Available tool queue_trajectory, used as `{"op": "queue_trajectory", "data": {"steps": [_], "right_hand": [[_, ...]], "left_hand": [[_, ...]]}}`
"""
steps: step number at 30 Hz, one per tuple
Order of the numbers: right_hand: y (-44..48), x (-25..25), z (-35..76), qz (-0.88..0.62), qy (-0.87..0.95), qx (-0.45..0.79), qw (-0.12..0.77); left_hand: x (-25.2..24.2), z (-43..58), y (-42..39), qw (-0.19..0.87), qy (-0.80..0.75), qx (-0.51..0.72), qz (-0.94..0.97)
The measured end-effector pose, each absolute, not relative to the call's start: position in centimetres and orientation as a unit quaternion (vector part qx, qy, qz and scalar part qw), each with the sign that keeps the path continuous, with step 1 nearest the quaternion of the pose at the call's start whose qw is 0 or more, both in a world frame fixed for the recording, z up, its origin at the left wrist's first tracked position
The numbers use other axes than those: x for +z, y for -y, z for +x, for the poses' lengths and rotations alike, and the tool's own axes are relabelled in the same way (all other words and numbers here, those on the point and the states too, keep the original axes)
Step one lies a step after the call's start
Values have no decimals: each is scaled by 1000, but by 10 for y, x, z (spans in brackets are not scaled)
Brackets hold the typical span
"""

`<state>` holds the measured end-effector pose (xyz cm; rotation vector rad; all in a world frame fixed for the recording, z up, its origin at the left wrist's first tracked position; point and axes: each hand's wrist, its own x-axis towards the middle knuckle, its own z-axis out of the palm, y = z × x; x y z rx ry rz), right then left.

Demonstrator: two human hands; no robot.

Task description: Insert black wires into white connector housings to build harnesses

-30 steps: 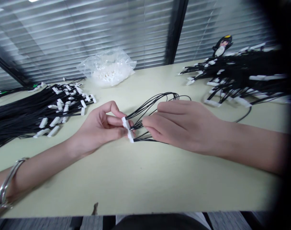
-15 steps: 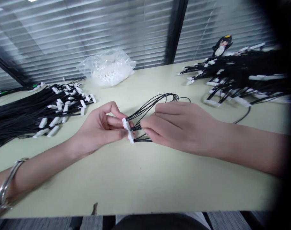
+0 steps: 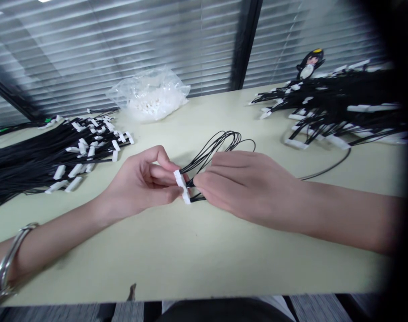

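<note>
Between the thumb and fingers of my left hand (image 3: 145, 181) is a white plastic wire connector (image 3: 183, 188), held tilted above the table. Several thin black wires (image 3: 220, 145) run out of its right side and arch up in a loop behind my right hand (image 3: 244, 185). That hand is closed, its fingers pinching black wires close to the connector. Its fingertips and the exact wire in them are hidden from me.
Black cables with white connectors (image 3: 79, 152) lie piled at the left. Another such pile (image 3: 345, 107) is at the right, with a penguin figure (image 3: 309, 65) behind it. A clear plastic bag (image 3: 153, 96) of small white parts sits at the back of the table (image 3: 197, 259).
My right hand has moved slightly left and down, closer to the connector. The connector and my left fingers have shifted a little right and down, and the wire loop has moved left.
</note>
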<state>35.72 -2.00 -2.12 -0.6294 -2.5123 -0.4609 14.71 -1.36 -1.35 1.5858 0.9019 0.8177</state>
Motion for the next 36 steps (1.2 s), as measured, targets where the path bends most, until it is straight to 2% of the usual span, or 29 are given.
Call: {"op": "queue_trajectory", "data": {"steps": [9, 16, 22, 28, 32, 36], "right_hand": [[14, -23, 360, -241, 937, -96, 236], [9, -31, 361, -183, 929, -151, 283], [9, -32, 362, -183, 931, -150, 279], [15, -30, 359, -252, 937, -41, 239], [16, -32, 358, -231, 921, -107, 296], [14, -34, 358, -231, 920, -103, 298]], "left_hand": [[-18, 142, 12, 537, -361, 334, 686], [-17, 140, 14, 545, -359, 334, 680], [-17, 142, 13, 551, -359, 330, 677], [-14, 149, 12, 547, -386, 332, 665], [-12, 150, 12, 545, -398, 335, 657], [-13, 150, 12, 546, -395, 339, 656]]}}
